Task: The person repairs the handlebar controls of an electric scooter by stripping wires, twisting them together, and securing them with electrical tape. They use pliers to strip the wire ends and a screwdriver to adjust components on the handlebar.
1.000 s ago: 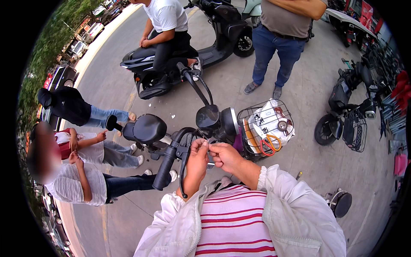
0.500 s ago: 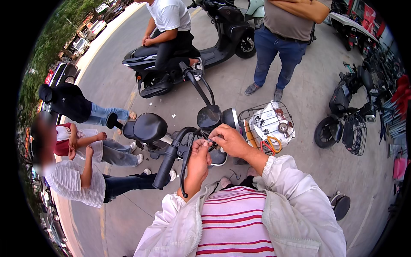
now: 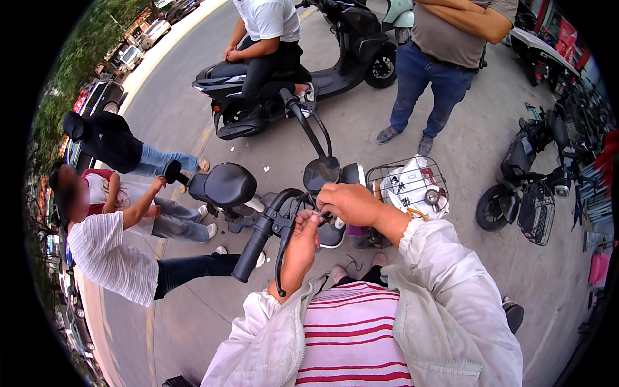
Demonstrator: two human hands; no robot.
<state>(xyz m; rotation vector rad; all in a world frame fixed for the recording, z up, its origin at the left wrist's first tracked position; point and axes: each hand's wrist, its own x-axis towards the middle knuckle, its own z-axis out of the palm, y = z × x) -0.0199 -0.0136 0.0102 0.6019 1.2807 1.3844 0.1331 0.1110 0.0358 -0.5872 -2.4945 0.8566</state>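
My left hand (image 3: 302,240) is beside the black handlebar grip (image 3: 253,248) and brake lever (image 3: 282,264), its thumb and fingers pinched together. From the right, my right hand (image 3: 351,204) meets it with fingertips closed. Whatever small thing is pinched between them is too small to make out; dark wiring seems to lie just under the fingers. Close beyond the hands is a round black mirror (image 3: 322,173). Past my right wrist hangs a wire basket (image 3: 412,162) holding a white plastic bag (image 3: 412,187) and a roll of tape (image 3: 431,197).
A black seat (image 3: 229,183) lies left of the handlebar. Two people in light tops and one in dark clothes stand at left. Someone sits on a black scooter (image 3: 342,68) ahead; another person stands with folded arms. Parked electric bikes (image 3: 516,200) line the right.
My right hand has turned slightly, still meeting the left. The basket now shows farther right, its orange-handled tool mostly behind my forearm. A bystander at left has reached toward the seat.
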